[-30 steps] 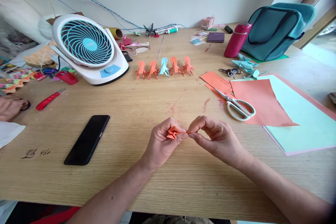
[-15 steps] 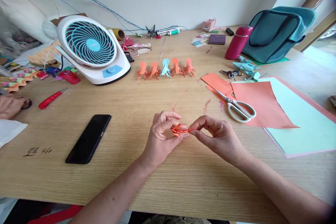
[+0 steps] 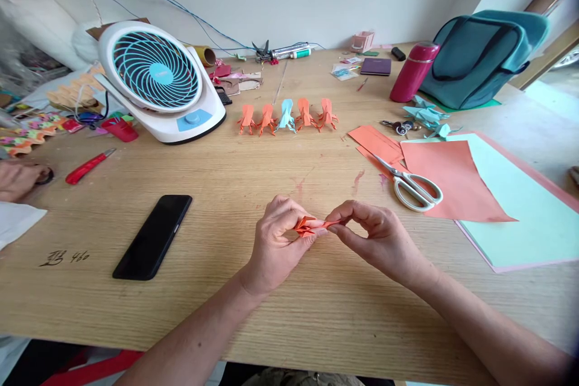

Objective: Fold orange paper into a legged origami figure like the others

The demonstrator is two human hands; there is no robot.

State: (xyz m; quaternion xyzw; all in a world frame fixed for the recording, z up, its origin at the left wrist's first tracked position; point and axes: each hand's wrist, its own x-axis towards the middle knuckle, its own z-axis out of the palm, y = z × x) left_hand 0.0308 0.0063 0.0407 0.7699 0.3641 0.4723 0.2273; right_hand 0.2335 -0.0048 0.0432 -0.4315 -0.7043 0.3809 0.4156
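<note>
My left hand (image 3: pixel 275 244) pinches a small folded orange paper figure (image 3: pixel 307 226) just above the wooden table (image 3: pixel 253 169). My right hand (image 3: pixel 377 238) pinches the right tip of the same figure between thumb and forefinger. Both hands meet at the middle of the table, near its front edge. Farther back stands a row of finished paper figures (image 3: pixel 287 116), most orange and one light blue.
A black phone (image 3: pixel 152 236) lies left of my hands. Scissors (image 3: pixel 411 184) rest on orange paper sheets (image 3: pixel 452 178) over a pale green sheet (image 3: pixel 520 205) at right. A white fan (image 3: pixel 158 81), red cutter (image 3: pixel 88 166), pink bottle (image 3: pixel 414 70) and teal bag (image 3: pixel 486 54) stand behind. Another person's hand (image 3: pixel 15 180) rests at far left.
My left fingers opened and then closed again round the orange figure. My right hand kept its pinch on the tip. The view shifted slightly.
</note>
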